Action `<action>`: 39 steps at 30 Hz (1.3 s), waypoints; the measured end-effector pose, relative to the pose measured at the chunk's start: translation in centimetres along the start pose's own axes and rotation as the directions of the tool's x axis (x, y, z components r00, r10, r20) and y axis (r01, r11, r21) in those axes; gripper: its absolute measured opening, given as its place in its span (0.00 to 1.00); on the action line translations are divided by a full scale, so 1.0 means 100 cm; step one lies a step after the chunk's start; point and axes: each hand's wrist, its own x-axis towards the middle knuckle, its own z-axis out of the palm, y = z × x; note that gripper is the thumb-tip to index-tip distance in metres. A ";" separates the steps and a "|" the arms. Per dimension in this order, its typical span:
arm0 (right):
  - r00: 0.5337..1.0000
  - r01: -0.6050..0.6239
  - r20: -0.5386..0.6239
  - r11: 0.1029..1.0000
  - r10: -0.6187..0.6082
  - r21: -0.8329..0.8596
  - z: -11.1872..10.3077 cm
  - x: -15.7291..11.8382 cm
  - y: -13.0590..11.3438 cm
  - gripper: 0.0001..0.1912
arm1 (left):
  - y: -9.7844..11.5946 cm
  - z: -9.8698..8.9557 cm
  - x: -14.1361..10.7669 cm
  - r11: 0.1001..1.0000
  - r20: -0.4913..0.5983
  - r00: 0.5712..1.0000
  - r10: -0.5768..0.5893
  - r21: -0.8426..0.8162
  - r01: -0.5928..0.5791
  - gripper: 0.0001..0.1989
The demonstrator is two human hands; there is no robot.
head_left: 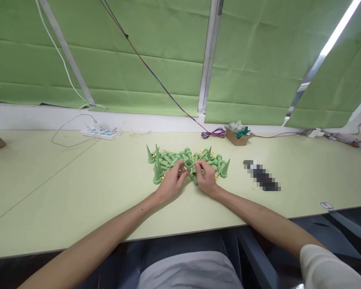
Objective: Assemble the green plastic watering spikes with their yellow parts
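Note:
My left hand (175, 179) grips a green plastic spike (189, 163) by its wide end, with the round hollow mouth facing up toward me. Close against that rim, on the other side, my right hand (207, 176) has its thumb and forefinger pinched together. Whatever sits in that pinch is too small to make out. Around both hands lies a pile of similar green spikes (171, 155), some lying flat. Others stand point up at the left, such as one upright spike (157, 175). Small yellow pieces (164, 176) are scattered among them.
A pale table (93, 200) carries everything. Toward the back are a power strip (104, 132), a coiled red and blue cable (213, 133) and a small cardboard box (239, 138) with plastic wrapping. A pixelated dark object (261, 176) lies at the right.

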 end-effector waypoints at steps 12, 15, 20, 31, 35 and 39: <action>0.998 -0.064 0.020 0.997 0.063 0.038 -0.007 0.004 -0.004 0.10 | 0.005 -0.005 0.003 0.935 0.067 0.980 -0.185 -0.296 0.197 0.28; 0.995 -0.081 0.073 0.993 0.075 0.087 -0.007 0.003 -0.004 0.11 | 0.006 -0.008 0.004 0.852 0.140 0.961 -0.240 -0.443 0.278 0.34; 0.986 -0.119 0.136 0.983 0.100 0.137 -0.008 0.006 -0.006 0.13 | 0.012 -0.010 0.005 0.754 0.292 0.910 -0.294 -0.514 0.409 0.36; 0.965 -0.176 0.231 0.964 0.128 0.202 -0.011 0.006 -0.011 0.12 | 0.007 -0.010 0.005 0.721 0.355 0.886 -0.299 -0.524 0.453 0.34; 0.963 -0.193 0.225 0.962 0.148 0.194 -0.010 0.005 -0.009 0.12 | 0.006 -0.011 0.003 0.760 0.358 0.894 -0.268 -0.492 0.425 0.33; 0.955 -0.228 0.235 0.955 0.181 0.188 -0.010 0.004 -0.006 0.13 | 0.011 -0.013 0.001 0.847 0.315 0.916 -0.247 -0.390 0.362 0.28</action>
